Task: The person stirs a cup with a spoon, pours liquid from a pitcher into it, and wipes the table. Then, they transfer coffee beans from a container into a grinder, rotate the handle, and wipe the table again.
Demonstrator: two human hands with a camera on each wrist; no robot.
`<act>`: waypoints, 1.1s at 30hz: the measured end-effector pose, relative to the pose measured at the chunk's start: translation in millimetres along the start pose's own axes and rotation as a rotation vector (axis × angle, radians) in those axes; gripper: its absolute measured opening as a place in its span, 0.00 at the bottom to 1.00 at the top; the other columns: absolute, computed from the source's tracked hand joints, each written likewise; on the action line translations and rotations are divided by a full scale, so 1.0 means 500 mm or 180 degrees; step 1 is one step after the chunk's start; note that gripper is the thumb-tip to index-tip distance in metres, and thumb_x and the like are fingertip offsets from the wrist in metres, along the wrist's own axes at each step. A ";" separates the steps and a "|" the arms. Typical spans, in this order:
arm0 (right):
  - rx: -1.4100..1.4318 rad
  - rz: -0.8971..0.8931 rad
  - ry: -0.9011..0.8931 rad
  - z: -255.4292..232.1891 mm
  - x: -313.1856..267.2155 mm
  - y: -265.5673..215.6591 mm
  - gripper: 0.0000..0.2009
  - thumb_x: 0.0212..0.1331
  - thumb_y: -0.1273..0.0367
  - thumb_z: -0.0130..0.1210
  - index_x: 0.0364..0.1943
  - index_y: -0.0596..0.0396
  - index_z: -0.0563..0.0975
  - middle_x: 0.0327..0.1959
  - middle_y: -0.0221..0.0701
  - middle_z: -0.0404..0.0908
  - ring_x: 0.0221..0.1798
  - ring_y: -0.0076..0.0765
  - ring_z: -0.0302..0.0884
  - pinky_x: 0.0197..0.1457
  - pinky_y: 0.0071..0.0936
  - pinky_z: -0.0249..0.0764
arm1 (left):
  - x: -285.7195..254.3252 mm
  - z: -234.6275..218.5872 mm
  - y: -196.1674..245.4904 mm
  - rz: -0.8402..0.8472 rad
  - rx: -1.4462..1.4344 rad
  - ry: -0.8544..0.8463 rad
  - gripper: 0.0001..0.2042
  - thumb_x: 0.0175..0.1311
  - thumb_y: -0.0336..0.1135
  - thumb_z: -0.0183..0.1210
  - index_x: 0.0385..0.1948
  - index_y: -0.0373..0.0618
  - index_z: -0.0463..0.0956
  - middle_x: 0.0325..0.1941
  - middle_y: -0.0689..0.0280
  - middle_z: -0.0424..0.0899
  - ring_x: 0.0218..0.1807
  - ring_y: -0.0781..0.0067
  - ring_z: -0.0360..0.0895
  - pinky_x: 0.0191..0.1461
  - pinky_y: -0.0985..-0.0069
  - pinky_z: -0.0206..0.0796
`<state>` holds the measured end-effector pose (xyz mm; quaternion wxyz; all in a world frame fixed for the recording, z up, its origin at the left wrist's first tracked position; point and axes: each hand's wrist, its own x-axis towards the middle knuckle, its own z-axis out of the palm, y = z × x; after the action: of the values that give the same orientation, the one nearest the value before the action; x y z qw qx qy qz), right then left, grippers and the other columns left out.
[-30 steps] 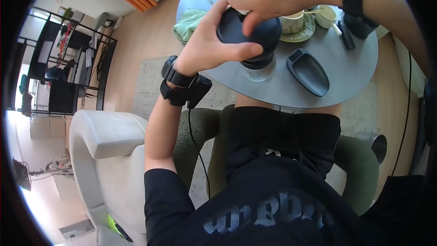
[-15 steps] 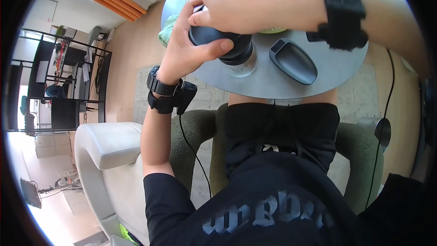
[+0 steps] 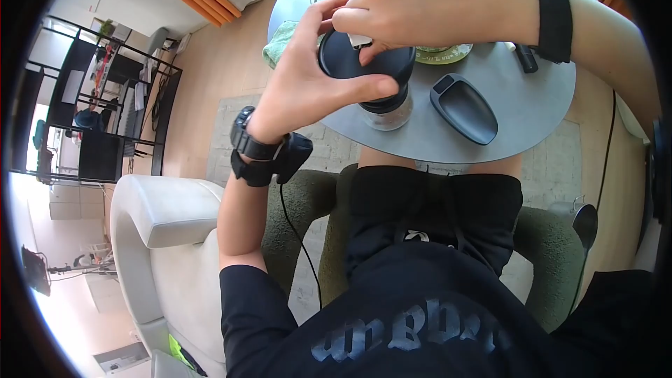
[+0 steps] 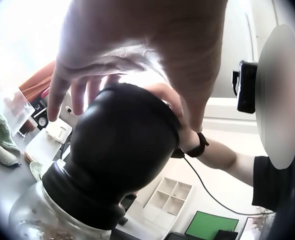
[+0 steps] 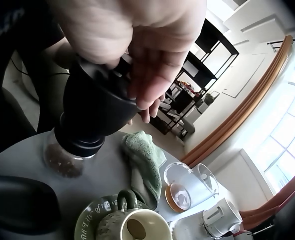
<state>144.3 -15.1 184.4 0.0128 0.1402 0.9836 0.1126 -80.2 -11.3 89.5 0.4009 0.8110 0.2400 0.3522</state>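
A hand coffee grinder [image 3: 367, 63] with a wide black top and a clear jar [image 5: 65, 160] below stands on the table near its front edge. Brown bits lie inside the jar. My left hand [image 3: 297, 91] wraps the black top, thumb along the near side and fingers round the far side. Above it my right hand [image 3: 406, 7] curls its fingers and pinches a small white-and-black knob [image 3: 360, 41] at the grinder's top. The right palm hides most of that knob. Right of the jar lies a dark oval scoop tray [image 3: 465, 108].
A green towel [image 5: 142, 155] lies left of a patterned mug [image 3: 434, 49] on a green saucer [image 5: 95, 215]. Behind them stand a glass pitcher [image 5: 187, 185] and a white device [image 5: 220, 217]. A dark stick [image 3: 526, 58] lies at right. A cable [image 3: 297, 231] hangs from the left wrist.
My right hand has shifted left and then back right over the grinder's top. The left hand keeps its hold. The head view has swung and returned partway.
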 end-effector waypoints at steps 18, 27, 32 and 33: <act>0.0183 0.1602 -0.0970 -0.009 0.072 -0.033 0.12 0.64 0.62 0.55 0.41 0.58 0.78 0.29 0.42 0.78 0.32 0.48 0.79 0.34 0.42 0.72 | 0.011 0.002 -0.011 0.0231 0.0086 -0.0055 0.39 0.42 0.44 0.79 0.59 0.38 0.72 0.53 0.62 0.82 0.55 0.71 0.78 0.61 0.72 0.70; -0.0233 0.0396 0.0058 0.015 0.039 -0.012 0.16 0.72 0.59 0.51 0.42 0.60 0.76 0.31 0.41 0.82 0.36 0.47 0.84 0.35 0.38 0.79 | 0.018 -0.022 -0.030 0.0396 0.0440 -0.0455 0.41 0.43 0.43 0.79 0.62 0.38 0.70 0.59 0.62 0.77 0.62 0.68 0.73 0.69 0.70 0.62; -0.0340 -0.0481 0.0136 0.019 0.028 0.041 0.19 0.74 0.53 0.49 0.46 0.57 0.74 0.37 0.41 0.82 0.39 0.46 0.84 0.40 0.37 0.80 | 0.017 -0.025 -0.025 0.0062 0.0107 -0.0477 0.46 0.43 0.45 0.79 0.66 0.39 0.65 0.58 0.63 0.75 0.61 0.70 0.73 0.67 0.72 0.65; -0.0380 -0.0622 0.0197 0.022 0.030 0.053 0.19 0.73 0.53 0.50 0.45 0.57 0.74 0.37 0.41 0.82 0.39 0.46 0.84 0.41 0.37 0.80 | 0.022 -0.026 -0.028 0.0093 0.0009 -0.0503 0.47 0.43 0.46 0.79 0.67 0.39 0.64 0.59 0.63 0.75 0.61 0.70 0.73 0.66 0.72 0.66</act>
<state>137.9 16.4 179.7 0.0017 0.0392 0.9841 0.1734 -84.6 10.1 87.7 0.4123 0.8402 0.1962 0.2926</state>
